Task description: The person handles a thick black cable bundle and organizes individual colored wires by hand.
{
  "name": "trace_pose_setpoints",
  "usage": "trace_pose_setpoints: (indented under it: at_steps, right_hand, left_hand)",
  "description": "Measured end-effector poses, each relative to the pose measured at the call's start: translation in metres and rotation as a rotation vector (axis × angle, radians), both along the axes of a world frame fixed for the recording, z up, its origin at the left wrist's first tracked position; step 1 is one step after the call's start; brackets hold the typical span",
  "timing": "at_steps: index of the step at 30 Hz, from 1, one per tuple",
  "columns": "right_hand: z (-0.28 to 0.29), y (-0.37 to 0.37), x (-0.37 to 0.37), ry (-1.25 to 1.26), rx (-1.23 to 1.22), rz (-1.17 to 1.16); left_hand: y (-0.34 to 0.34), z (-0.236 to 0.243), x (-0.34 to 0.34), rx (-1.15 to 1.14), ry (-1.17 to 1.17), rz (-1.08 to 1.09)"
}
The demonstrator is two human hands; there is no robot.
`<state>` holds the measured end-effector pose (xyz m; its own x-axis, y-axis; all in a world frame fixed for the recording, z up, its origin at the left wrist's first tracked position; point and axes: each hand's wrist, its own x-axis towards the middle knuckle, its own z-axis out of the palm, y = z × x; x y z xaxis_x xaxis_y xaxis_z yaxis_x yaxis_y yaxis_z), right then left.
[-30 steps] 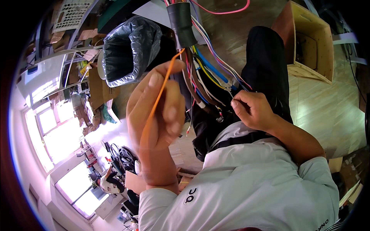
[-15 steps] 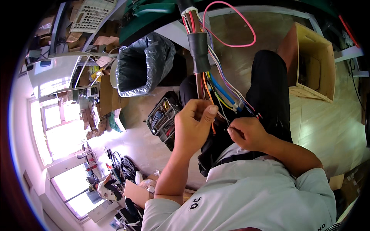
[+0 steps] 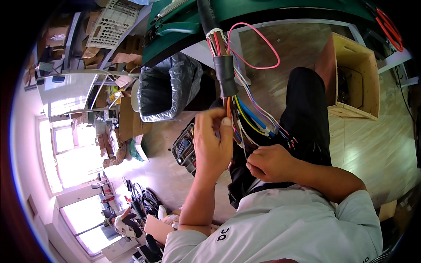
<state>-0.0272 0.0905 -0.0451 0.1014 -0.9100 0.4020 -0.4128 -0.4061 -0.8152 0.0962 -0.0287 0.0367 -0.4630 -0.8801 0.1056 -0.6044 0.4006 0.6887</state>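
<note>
Clear of the bench edge (image 3: 258, 11), left fingers (image 3: 226, 126) pinch orange wire (image 3: 228, 107), right fingers (image 3: 258, 163) pale wire (image 3: 245, 151).

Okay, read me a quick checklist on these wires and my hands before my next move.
1. Black sleeve around the bundle: ok, wires come out below it.
2. Left hand gripping the orange wire: cannot tell; the wire reaches the thumb, where contact is hidden.
3. Right hand on the pale wire: ok, it runs to the fingertips.
4. Pink wire clear of both hands: ok, looped above.
5. Thin wires gathered together: not ok, they spread toward your right leg.
</note>
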Motion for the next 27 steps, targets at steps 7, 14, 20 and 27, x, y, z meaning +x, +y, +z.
trace_pose_setpoints:
  at_steps: [7,14,20,27]
  right_hand:
    - [0.021,-0.020,-0.027,0.074,0.017,0.017]
    - [0.065,-0.086,-0.059,-0.434,-0.018,-0.446]
    - [0.082,-0.138,-0.083,-0.654,0.178,-0.365]
    - [0.090,-0.156,-0.099,-0.540,0.109,-0.329]
  left_hand:
    - [-0.017,-0.024,-0.028,0.187,0.266,-0.025]
    - [-0.024,-0.022,-0.035,0.260,0.297,-0.087]
    - [-0.025,-0.029,-0.034,0.261,0.300,-0.089]
    - [-0.023,-0.022,-0.039,0.254,0.269,-0.132]
